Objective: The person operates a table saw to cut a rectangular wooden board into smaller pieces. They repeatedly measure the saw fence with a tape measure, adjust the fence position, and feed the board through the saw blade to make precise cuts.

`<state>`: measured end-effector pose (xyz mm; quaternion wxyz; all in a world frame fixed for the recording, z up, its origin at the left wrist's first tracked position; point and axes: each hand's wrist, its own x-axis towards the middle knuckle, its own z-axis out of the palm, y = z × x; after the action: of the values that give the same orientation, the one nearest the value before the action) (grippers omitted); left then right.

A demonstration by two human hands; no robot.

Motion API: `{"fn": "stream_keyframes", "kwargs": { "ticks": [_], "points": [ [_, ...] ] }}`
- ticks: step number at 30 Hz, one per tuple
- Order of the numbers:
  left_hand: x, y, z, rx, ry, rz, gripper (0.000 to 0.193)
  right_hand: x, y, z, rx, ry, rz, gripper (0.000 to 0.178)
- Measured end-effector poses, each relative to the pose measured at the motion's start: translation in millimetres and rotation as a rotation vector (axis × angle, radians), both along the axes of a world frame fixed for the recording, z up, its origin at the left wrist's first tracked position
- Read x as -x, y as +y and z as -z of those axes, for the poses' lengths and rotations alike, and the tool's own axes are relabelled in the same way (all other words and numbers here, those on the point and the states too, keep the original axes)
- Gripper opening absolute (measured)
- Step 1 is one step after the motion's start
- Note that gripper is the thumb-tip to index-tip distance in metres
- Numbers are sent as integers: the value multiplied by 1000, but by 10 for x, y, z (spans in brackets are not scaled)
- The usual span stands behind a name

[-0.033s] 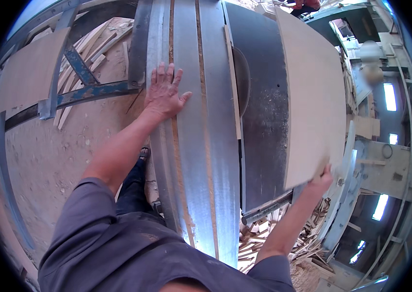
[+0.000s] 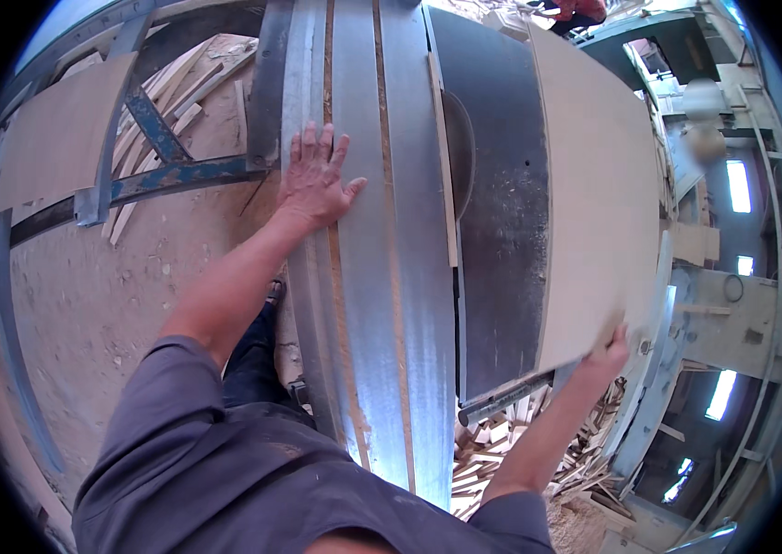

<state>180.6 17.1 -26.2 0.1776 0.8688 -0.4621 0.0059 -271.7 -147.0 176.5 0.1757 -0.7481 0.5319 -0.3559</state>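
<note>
Left hand point(image 2: 317, 180): lies flat, palm down, fingers spread, on the grey metal sliding carriage point(image 2: 368, 277) at the left of the saw desk; its grip is released and grasps nothing. The flat palm reads as a brace or a push on the carriage, not a hold.

Right hand point(image 2: 608, 349): its grip is clenched on the near corner of the pale board point(image 2: 594, 175), fingers curled over the edge. Holding the near end likely lets the person steer the whole sheet from one point.

Pale board: a long, light-coloured sheet lying lengthwise on the right part of the saw desk, its near corner reaching past the desk's edge into the right hand, its far end running away toward the top of the view.

Saw desk point(image 2: 502, 231): dark metal top between carriage and board. A curved dark shape at its left edge may be the blade or its guard point(image 2: 460, 152); I cannot tell which. A thin wooden strip point(image 2: 442, 166) lies along the seam, just beside that shape.

Offcuts point(image 2: 492, 452): a loose heap of short wooden strips on the floor under the near end of the desk, probably dropped there; no bin or box holds them.

Floor on the left point(image 2: 86, 295): dusty, with blue metal frame bars point(image 2: 169, 175), more wooden strips and another pale sheet point(image 2: 58, 138) resting on the frame.

Containers: none in view.

Far side: a person in red point(image 2: 575, 9), well apart from the hands.
</note>
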Motion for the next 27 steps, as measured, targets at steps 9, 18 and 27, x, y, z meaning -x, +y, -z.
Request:
{"fn": "stream_keyframes", "kwargs": {
  "ticks": [9, 18, 27],
  "points": [
    [93, 165, 128, 67, 122, 73, 78, 796, 1748, 272, -348, -1077, 516, 46],
    [-65, 628, 220, 372, 962, 212, 58, 1178, 2759, 560, -510, -1124, 238, 47],
    [-540, 2189, -236, 130, 1252, -162, 37, -407, 2010, 589, -702, -753, 26, 46]
  ]
}}
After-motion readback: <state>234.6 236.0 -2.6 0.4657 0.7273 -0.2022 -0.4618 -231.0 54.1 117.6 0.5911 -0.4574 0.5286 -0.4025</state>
